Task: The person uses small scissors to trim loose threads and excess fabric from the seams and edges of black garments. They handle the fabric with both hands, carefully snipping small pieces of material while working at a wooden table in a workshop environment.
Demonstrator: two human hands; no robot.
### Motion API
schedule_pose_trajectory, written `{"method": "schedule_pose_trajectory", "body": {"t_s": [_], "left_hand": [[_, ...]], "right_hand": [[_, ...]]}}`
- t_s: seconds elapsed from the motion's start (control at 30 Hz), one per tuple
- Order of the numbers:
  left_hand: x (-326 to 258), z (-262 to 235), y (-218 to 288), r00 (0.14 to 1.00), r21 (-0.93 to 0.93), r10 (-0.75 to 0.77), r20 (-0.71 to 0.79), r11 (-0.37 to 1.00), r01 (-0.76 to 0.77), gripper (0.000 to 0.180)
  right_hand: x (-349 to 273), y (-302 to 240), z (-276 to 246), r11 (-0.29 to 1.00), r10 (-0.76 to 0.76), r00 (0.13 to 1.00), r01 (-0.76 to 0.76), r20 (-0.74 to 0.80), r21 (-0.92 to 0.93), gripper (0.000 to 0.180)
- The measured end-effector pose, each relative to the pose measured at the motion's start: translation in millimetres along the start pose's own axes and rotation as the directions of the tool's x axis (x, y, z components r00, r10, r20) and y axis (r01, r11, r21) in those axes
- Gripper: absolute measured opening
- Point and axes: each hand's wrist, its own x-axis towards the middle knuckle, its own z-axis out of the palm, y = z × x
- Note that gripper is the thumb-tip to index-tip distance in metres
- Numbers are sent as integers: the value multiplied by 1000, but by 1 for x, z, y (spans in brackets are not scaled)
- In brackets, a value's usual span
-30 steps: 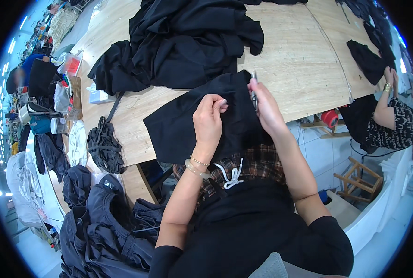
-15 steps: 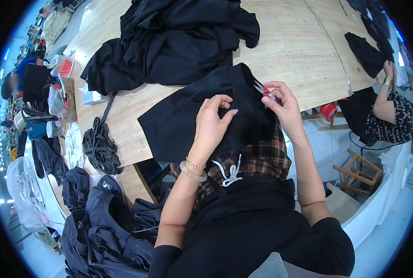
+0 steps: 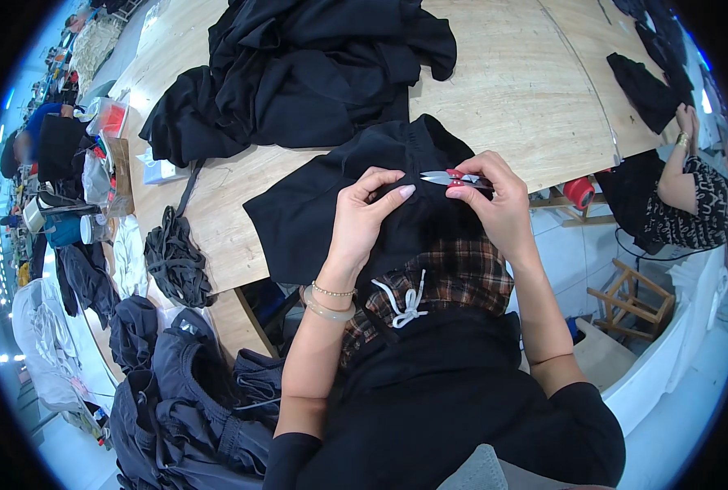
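Note:
A black garment point(image 3: 315, 200) lies over the near table edge and my lap, its waistband-like strip under my hands. My left hand point(image 3: 366, 204) pinches its fabric between thumb and fingers. In my right hand point(image 3: 496, 192) is a pair of red-handled thread snips point(image 3: 454, 178), held between thumb and fingers. Their metal blades point left at the cloth, close to my left fingertips. Whether the blade tips touch the cloth or a thread, I cannot make out.
A heap of black garments point(image 3: 299, 90) covers the far part of the wooden table point(image 3: 511, 90). A bundle of dark straps point(image 3: 176, 257) lies at the left, above piled dark clothes point(image 3: 193, 400). On the right are a co-worker's arm point(image 3: 678, 184) and a wooden stool point(image 3: 633, 302).
My right hand has brought the snips down and left, turning their blades from up-left to nearly level beside my left fingertips. My left hand has shifted only slightly.

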Motion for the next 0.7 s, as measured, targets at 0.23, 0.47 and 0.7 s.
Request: {"method": "schedule_pose_trajectory", "body": {"t_s": [0.23,0.47,0.7], "left_hand": [[-4,2,5,999,12,42,9,999,-42,18],[-6,2,6,999,12,54,-5,998,-54,16],[-4,4,2,993,-106,52,-103,992,-62,12]], "right_hand": [[4,-11,6,999,-47,999,47,-2,-26,26],[4,-8,11,991,56,998,-56,3,123,21],[-16,-31,7,770,412,900,-429,146,471,9]]}}
